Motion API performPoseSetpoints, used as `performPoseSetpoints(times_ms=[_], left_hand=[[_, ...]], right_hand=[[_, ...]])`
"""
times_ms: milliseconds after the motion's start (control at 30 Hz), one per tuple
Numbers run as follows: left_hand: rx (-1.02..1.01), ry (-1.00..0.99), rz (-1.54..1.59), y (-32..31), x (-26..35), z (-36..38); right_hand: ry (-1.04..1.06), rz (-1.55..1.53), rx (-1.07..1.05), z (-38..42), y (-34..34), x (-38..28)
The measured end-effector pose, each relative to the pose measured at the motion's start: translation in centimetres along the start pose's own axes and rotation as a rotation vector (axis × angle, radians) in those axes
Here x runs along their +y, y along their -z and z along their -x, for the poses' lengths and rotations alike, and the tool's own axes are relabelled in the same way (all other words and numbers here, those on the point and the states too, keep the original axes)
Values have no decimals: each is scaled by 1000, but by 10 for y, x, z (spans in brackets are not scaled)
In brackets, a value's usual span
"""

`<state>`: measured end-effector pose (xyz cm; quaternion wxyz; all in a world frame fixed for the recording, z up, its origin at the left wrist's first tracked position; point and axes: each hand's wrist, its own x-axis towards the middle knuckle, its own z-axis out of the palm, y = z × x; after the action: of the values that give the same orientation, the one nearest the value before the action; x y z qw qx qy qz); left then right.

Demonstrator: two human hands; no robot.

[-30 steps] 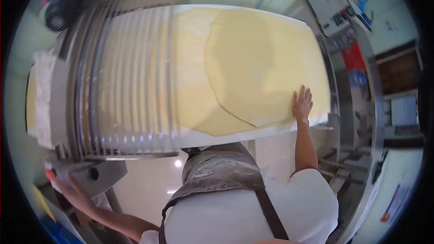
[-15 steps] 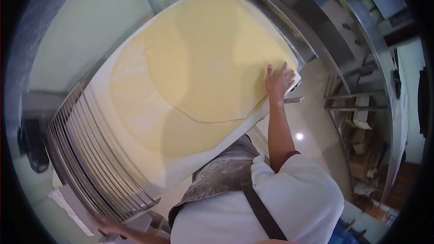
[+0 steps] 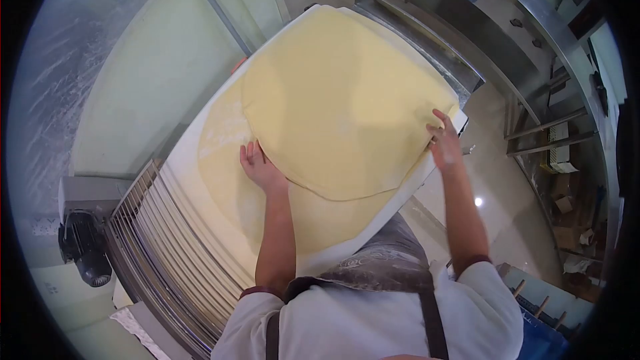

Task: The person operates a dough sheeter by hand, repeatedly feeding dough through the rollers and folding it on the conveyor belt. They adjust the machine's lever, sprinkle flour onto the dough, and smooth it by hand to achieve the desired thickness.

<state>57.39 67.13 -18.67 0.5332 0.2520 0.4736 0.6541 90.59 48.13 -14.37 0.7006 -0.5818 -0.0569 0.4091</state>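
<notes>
Left hand (image 3: 261, 169) now up on dough (image 3: 340, 93) edge at centre, fingers open flat, right hand (image 3: 445, 143) pinching dough's right edge, belt (image 3: 193, 140) beneath.

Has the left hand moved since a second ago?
Yes. The left hand left the machine controls below the metal guard and now rests on the dough sheet.

Black motor (image 3: 85, 248) at left — steel rack (image 3: 533, 33) and boxes (image 3: 567, 217) right.
</notes>
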Motion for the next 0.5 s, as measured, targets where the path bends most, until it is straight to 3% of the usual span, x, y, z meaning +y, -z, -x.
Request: performPoseSetpoints(times_ms=[33, 67, 133, 233, 333, 433, 500], left_hand=[[179, 174, 222, -4, 6, 2], [69, 290, 137, 5, 4, -4], [-149, 514, -28, 28, 8, -34], [-446, 615, -348, 21, 29, -76], [-467, 675, -453, 5, 18, -146], [-350, 638, -463, -61, 20, -171], [-682, 697, -358, -50, -13, -263]], right_hand=[[-93, 36, -23, -3, 0, -13], [-113, -17, -126, -21, 18, -13], [-221, 162, -129, -33, 17, -29], [-345, 313, -209, -45, 25, -53], [-424, 269, -293, -80, 52, -66], [-415, 131, -314, -83, 73, -57], [-334, 13, -310, -82, 82, -50]])
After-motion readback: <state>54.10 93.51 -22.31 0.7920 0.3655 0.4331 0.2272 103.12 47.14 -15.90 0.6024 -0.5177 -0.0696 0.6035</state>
